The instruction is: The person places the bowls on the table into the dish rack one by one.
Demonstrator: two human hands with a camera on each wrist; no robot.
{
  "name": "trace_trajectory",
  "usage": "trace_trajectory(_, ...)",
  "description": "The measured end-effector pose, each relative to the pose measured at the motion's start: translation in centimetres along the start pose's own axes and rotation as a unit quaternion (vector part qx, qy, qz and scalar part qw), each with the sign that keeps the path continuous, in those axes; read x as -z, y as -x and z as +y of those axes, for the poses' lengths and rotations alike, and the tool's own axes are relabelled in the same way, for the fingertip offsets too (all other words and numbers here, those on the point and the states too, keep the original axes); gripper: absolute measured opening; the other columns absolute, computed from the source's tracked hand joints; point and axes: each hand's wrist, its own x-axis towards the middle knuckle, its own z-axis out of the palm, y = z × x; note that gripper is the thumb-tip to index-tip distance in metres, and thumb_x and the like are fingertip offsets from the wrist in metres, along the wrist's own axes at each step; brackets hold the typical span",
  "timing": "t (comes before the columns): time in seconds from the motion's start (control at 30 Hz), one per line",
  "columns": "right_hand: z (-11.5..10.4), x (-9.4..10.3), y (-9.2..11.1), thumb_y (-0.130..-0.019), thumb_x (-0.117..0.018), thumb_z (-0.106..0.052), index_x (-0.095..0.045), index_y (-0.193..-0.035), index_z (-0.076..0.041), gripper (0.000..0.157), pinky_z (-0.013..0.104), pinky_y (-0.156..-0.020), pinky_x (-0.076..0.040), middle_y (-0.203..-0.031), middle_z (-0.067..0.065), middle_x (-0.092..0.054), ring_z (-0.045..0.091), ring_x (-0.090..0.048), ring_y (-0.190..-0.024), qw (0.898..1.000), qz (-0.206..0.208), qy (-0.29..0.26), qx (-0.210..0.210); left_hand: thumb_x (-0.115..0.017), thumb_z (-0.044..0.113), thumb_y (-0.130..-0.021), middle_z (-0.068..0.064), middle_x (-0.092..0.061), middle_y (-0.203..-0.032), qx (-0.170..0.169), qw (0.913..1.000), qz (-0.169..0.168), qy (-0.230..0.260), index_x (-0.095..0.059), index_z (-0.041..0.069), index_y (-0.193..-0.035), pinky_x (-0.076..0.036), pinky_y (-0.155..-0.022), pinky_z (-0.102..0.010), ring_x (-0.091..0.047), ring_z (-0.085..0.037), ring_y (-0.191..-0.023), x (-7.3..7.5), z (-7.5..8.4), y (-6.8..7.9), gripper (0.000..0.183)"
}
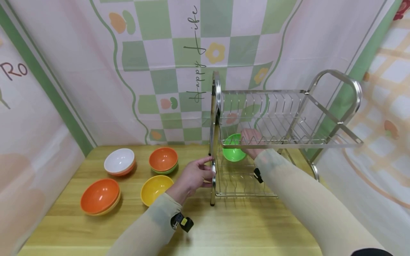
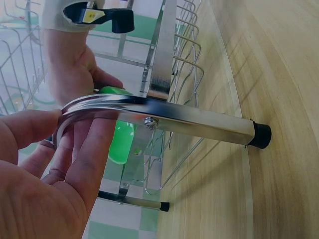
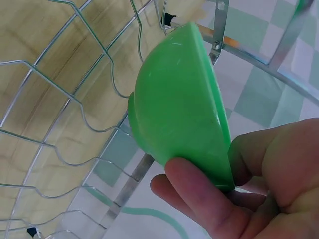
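Between the two tiers of a metal dish rack [image 1: 290,145], my right hand [image 1: 251,141] pinches a bright green bowl [image 1: 234,153] by its rim. In the right wrist view the green bowl [image 3: 174,99] is tilted on its side, its foot close to the lower wires; whether it touches them I cannot tell. My left hand [image 1: 198,175] grips the rack's left side frame, thumb on one side and fingers on the other, as the left wrist view shows at the curved metal tube [image 2: 114,105].
Left of the rack stand a white bowl [image 1: 119,160] on an orange one, an orange bowl [image 1: 163,159] on a green one, another orange bowl [image 1: 100,195] on a yellowish one, and a yellow bowl [image 1: 155,188]. A patterned curtain [image 1: 176,53] hangs behind the wooden table [image 1: 205,234].
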Motion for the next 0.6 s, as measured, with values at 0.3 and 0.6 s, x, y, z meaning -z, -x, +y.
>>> trace_trajectory(0.3, -1.3, 1.0, 0.4, -0.093, -0.038, 0.002, -0.055, -0.096, -0.001, 0.017, 0.023, -0.036, -0.039, -0.067, 0.004, -0.050, 0.014, -0.043, -0.048, 0.973, -0.077, -0.212, -0.042, -0.067, -0.013, -0.084, -0.016, -0.060, -0.106, -0.001, 1.0000, -0.002, -0.003, -0.056, 0.019, -0.143, -0.061, -0.073, -0.042, -0.064, -0.028, -0.084, -0.1, 0.0, 0.0, 0.068)
trace_trajectory(0.6, 0.8, -0.3, -0.5, -0.081, -0.056, 0.001, -0.065, -0.091, 0.006, 0.014, 0.035, -0.053, -0.060, -0.077, 0.014, -0.065, 0.023, -0.067, -0.056, 0.948, -0.099, -0.287, -0.099, -0.067, -0.013, -0.084, -0.015, -0.060, -0.105, -0.005, 1.0000, 0.001, -0.004, -0.056, 0.018, -0.143, -0.061, -0.071, -0.042, -0.063, -0.027, -0.082, 0.0, -0.1, 0.0, 0.068)
